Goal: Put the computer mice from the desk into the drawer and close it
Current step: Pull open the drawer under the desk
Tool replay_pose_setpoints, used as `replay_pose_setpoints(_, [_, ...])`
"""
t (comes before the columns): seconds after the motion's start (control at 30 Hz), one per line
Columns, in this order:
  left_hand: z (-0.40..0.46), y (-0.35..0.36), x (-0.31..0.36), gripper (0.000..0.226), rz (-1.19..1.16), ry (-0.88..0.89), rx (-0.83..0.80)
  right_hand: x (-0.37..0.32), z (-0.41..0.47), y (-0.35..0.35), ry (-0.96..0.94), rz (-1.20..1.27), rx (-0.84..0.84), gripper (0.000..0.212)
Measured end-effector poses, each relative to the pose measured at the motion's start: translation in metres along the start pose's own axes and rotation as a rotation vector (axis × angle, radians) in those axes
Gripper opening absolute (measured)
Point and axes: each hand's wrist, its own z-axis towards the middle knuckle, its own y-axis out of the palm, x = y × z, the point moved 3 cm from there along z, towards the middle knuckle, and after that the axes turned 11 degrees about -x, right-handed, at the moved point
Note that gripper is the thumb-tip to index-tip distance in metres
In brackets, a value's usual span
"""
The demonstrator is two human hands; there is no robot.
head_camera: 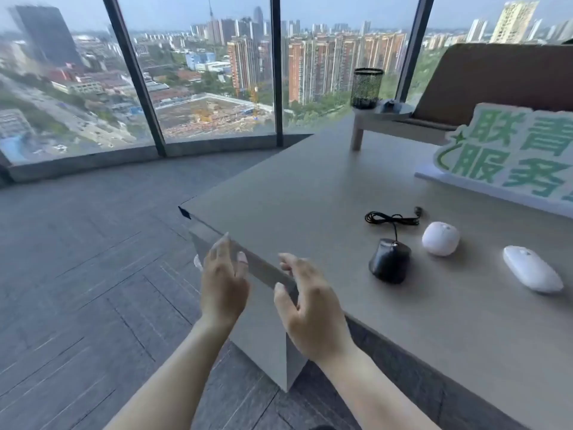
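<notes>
Three mice [391,259] on desk [310,187]

Tall windows [201,72] show a hazy, perhaps overcast city above dark tiled floor [77,259].

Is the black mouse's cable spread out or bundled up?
Mostly bundled. The black mouse sits on the desk, and its cable is gathered into a small flat coil just behind it, the plug end sticking out.
</notes>
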Motion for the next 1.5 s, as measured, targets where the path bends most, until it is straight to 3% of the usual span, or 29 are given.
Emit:
replay_pose_setpoints(0.13, [-0.003,0.010,-0.071,0.046,-0.251,-0.323,-0.103,0.031,-0.009,0.056,0.375,0.165,-0.093,0.037])
replay_pose_setpoints(0.23, [0.004,0.027,-0.114,0.041,-0.488,-0.547,-0.156,0.056,-0.006,0.084,0.654,0.324,-0.119,0.049])
replay_pose_setpoints(0.37, [0.023,0.051,-0.139,0.021,-0.800,-0.749,-0.118,0.082,0.008,0.106,0.814,0.361,-0.098,0.055])
replay_pose_setpoints(0.43, [0.034,0.063,-0.140,0.011,-0.922,-0.809,-0.076,0.087,0.014,0.112,0.812,0.384,-0.058,0.050])
replay_pose_setpoints(0.5, [0.046,0.073,-0.143,0.016,-1.008,-0.840,-0.047,0.090,0.017,0.113,0.826,0.403,-0.007,0.046])
replay_pose_setpoints(0.7, [0.069,0.087,-0.154,0.015,-0.985,-0.852,-0.010,0.094,0.018,0.119,0.828,0.329,0.073,0.031])
replay_pose_setpoints(0.93, [0.063,0.079,-0.158,0.015,-0.990,-0.860,0.102,0.087,0.011,0.116,0.729,0.227,-0.026,0.014])
replay_pose_setpoints(1.1, [0.013,0.044,-0.183,0.015,-0.958,-0.848,0.147,0.062,-0.014,0.125,0.624,0.284,-0.112,0.051])
replay_pose_setpoints(1.33, [-0.065,-0.024,-0.226,0.026,-0.949,-0.850,0.223,0.025,-0.056,0.176,0.493,0.339,-0.360,0.058])
replay_pose_setpoints(1.5, [-0.109,-0.064,-0.256,0.018,-0.939,-0.845,0.240,0.001,-0.082,0.215,0.458,0.387,-0.513,0.065])
